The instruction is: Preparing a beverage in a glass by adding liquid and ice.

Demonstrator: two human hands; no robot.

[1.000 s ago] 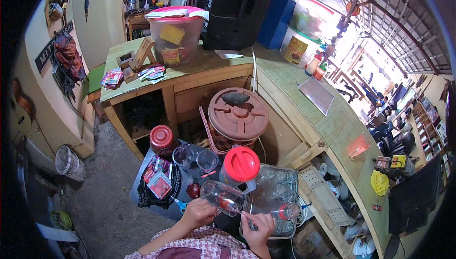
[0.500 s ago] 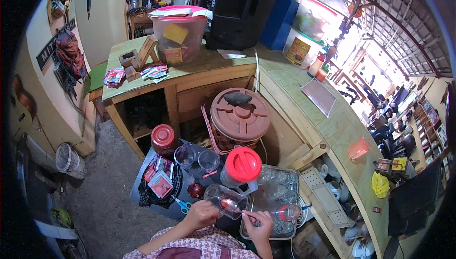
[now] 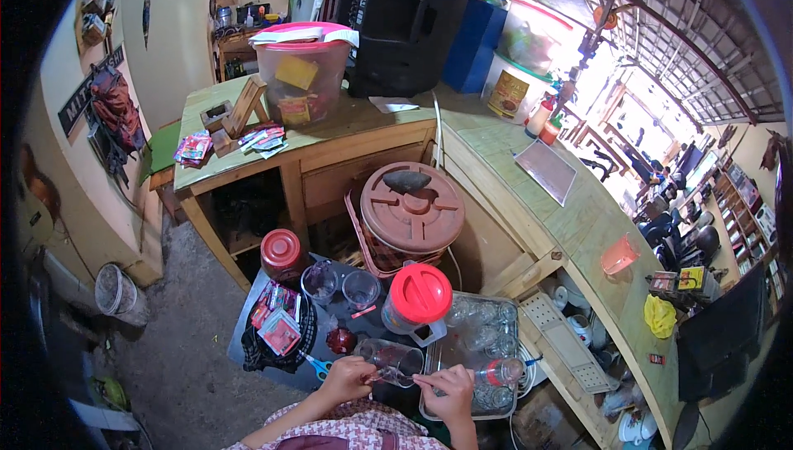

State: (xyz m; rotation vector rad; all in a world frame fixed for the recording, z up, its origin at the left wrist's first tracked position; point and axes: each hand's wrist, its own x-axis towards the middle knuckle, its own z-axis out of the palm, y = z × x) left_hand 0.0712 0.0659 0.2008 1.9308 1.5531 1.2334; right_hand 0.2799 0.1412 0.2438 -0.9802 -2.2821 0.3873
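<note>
My left hand is closed in a pinch at the near side of a clear plastic container. Opposite it, my right hand pinches as well, its fingertips close to the container's rim. Whatever small, thin thing the fingers hold is too unclear to name. Blue-handled scissors lie left of my left hand, by a dark red round item. Behind the container stands a pitcher with a red lid. A clear bottle with a red band lies right of my right hand, over a tray of glasses.
Two clear cups and a red-lidded jar stand at the low table's back. Colourful sachets lie on a black bag. A brown round lid tops a bin beneath the wooden counter, which curves around the right.
A shiny reddish item seen at the clear container half a second ago no longer shows there. Both hands stay close together, still pinching. The whole view has shifted slightly.
</note>
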